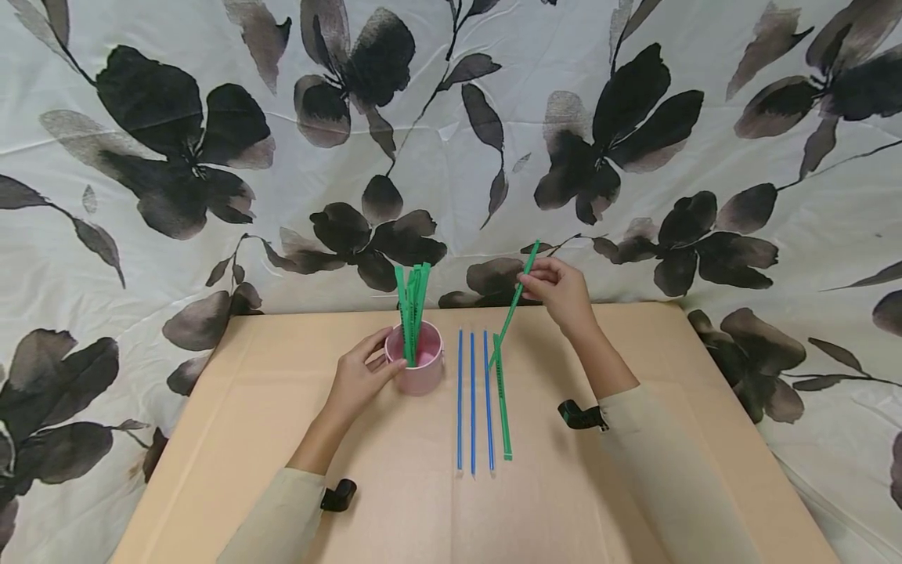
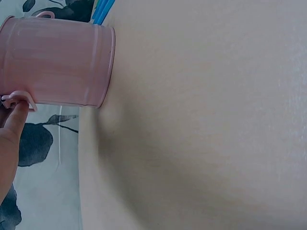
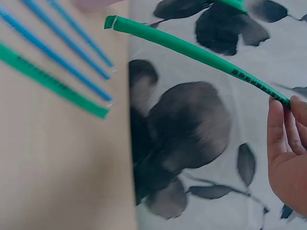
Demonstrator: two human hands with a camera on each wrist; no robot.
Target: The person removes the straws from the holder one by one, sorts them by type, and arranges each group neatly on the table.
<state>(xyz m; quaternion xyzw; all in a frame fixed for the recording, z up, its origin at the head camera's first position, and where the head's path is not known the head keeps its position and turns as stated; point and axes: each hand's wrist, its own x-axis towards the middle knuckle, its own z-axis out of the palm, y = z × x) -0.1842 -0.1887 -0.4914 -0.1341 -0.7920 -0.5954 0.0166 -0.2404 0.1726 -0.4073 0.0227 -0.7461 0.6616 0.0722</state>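
Observation:
My left hand holds a small pink pail by its side. One finger touches the pail's handle in the left wrist view. Several green straw-like sticks stand upright in the pail. In my right hand, thumb and fingertips pinch one end of a long green straw-like stick with black lettering. It slants down toward the row on the table. That row has three thin blue straws and, on their right, another green straw-like stick lying lengthwise.
A tan tabletop lies beneath everything. Behind and around it hangs white cloth with dark flower prints. Each wrist wears a small black camera, the left one and the right one.

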